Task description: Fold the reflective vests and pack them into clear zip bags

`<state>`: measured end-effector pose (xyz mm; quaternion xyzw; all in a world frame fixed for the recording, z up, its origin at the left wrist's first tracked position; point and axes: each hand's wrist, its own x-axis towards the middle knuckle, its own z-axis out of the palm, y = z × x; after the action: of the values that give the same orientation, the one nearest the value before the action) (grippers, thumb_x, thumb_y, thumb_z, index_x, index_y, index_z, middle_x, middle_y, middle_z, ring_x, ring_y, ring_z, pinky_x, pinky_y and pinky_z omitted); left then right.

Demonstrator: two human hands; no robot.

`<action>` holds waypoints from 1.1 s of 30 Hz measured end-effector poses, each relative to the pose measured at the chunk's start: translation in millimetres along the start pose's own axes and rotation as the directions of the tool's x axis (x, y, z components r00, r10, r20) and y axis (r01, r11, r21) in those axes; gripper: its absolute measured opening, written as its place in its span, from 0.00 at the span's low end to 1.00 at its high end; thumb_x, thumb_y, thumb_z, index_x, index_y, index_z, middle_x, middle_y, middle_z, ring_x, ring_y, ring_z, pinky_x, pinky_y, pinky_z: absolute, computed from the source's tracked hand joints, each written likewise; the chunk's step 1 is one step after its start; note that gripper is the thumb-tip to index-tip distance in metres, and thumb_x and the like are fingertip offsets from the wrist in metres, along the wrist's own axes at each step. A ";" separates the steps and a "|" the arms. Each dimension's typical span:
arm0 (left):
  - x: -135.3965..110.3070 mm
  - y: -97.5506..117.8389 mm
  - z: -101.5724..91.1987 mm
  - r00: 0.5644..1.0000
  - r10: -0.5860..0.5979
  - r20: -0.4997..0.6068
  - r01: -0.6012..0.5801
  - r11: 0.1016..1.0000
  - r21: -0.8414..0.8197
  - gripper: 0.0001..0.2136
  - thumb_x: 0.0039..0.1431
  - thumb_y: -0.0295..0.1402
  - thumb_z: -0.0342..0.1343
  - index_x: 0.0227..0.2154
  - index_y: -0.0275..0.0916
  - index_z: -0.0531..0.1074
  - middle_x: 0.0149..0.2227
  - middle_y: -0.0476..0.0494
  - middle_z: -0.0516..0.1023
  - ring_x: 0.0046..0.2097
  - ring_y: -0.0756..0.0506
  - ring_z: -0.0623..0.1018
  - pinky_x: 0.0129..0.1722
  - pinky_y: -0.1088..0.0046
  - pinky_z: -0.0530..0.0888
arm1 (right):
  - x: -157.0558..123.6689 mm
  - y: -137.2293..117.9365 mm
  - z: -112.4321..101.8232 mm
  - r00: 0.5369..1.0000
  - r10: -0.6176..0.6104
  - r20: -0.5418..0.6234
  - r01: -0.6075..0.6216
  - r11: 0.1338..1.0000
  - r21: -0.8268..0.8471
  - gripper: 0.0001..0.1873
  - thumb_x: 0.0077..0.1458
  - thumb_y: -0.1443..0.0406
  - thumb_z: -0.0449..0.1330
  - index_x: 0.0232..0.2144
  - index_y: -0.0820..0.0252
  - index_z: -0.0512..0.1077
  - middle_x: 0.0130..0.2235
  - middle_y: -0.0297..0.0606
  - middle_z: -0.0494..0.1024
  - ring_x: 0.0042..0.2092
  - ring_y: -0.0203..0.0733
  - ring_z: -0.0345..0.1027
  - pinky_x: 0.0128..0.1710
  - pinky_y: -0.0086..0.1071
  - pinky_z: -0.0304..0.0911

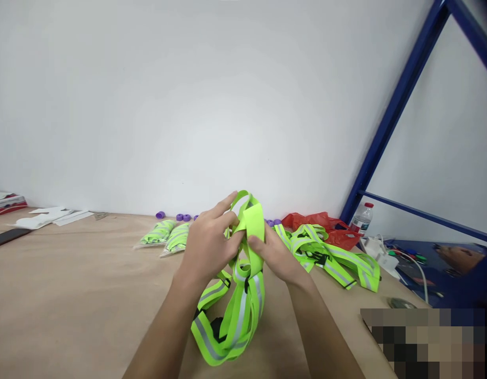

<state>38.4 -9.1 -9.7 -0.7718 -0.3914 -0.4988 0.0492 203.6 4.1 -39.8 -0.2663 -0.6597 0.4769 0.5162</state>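
Observation:
A neon-yellow reflective strap (240, 310) with grey stripes and black buckles hangs in loops between my hands above the table. My left hand (212, 237) is closed on its upper loop, the index finger stretched along the top. From the other side my right hand (278, 252) grips the same loop, thumb pressed on the front of the band; its other fingers are hidden behind the strap. Behind my left hand lie two clear bags with folded straps, one bagged strap (160, 231) further left. Right of my right hand is a heap of loose reflective straps (322, 250).
Purple rings (180, 217) line the wall side of the brown table (89, 295). A red plastic bag (342, 237), a bottle (362, 218) and a blue metal frame (393, 116) are at the right. White papers (50, 216) and a dark flat bar (7, 237) lie left.

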 end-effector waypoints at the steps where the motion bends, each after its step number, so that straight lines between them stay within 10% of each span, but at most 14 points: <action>1: 0.2 -0.2 -0.9 1.000 -0.011 -0.020 0.010 1.000 -0.018 0.07 0.54 0.24 0.54 0.23 0.41 0.70 0.63 0.46 0.69 0.51 0.37 0.80 0.50 0.54 0.76 | -0.2 -1.4 1.7 1.000 0.019 0.024 -0.018 0.999 -0.040 0.27 0.54 0.50 0.67 0.53 0.52 0.71 0.43 0.35 0.81 0.34 0.41 0.75 0.33 0.32 0.70; 10: 2.5 -10.4 -10.7 0.999 -0.009 0.049 0.017 0.987 -0.163 0.11 0.59 0.29 0.57 0.21 0.41 0.66 0.61 0.42 0.73 0.61 0.36 0.73 0.58 0.53 0.70 | 1.2 -8.5 -0.8 0.978 -0.171 -0.122 0.137 0.959 -0.249 0.11 0.58 0.57 0.64 0.33 0.58 0.81 0.32 0.35 0.80 0.36 0.44 0.72 0.38 0.34 0.65; 19: 5.4 -7.7 -28.3 0.939 -0.002 0.344 0.191 0.834 -0.518 0.08 0.62 0.35 0.57 0.31 0.40 0.80 0.51 0.42 0.80 0.49 0.38 0.79 0.49 0.63 0.74 | 2.7 -14.5 -20.3 0.948 -0.174 -0.266 0.230 0.953 0.197 0.16 0.54 0.54 0.67 0.21 0.57 0.74 0.25 0.35 0.73 0.30 0.41 0.68 0.33 0.34 0.67; 26: 4.2 -25.8 -22.3 0.923 -0.135 0.359 0.363 0.610 -0.704 0.20 0.61 0.45 0.59 0.18 0.37 0.71 0.19 0.50 0.69 0.22 0.50 0.69 0.22 0.76 0.65 | -1.6 -15.5 -38.2 0.976 -0.039 -0.213 0.103 0.949 0.299 0.22 0.57 0.54 0.66 0.20 0.56 0.63 0.14 0.20 0.54 0.13 0.26 0.43 0.16 0.24 0.51; 30: 6.0 -28.8 -20.0 0.890 -0.305 0.339 0.439 0.370 -0.819 0.20 0.55 0.45 0.65 0.18 0.36 0.71 0.16 0.51 0.67 0.19 0.53 0.66 0.18 0.78 0.62 | -6.2 -15.6 -46.9 0.991 -0.020 -0.132 0.031 0.996 0.089 0.19 0.53 0.49 0.67 0.28 0.57 0.70 0.15 0.20 0.57 0.14 0.26 0.44 0.14 0.23 0.40; 33: 9.3 -27.8 -20.2 0.856 -0.402 0.326 0.435 0.219 -0.873 0.17 0.50 0.45 0.68 0.21 0.34 0.74 0.20 0.46 0.75 0.21 0.49 0.74 0.21 0.75 0.71 | -8.2 -19.9 -46.4 1.000 0.003 0.000 -0.003 0.998 -0.065 0.22 0.45 0.52 0.73 0.38 0.57 0.75 0.22 0.27 0.71 0.19 0.30 0.58 0.19 0.24 0.53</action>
<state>7.2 5.8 -0.9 -0.5325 -0.2315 -0.6120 -0.5369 252.4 5.7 -24.8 -0.2836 -0.6745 0.4561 0.5066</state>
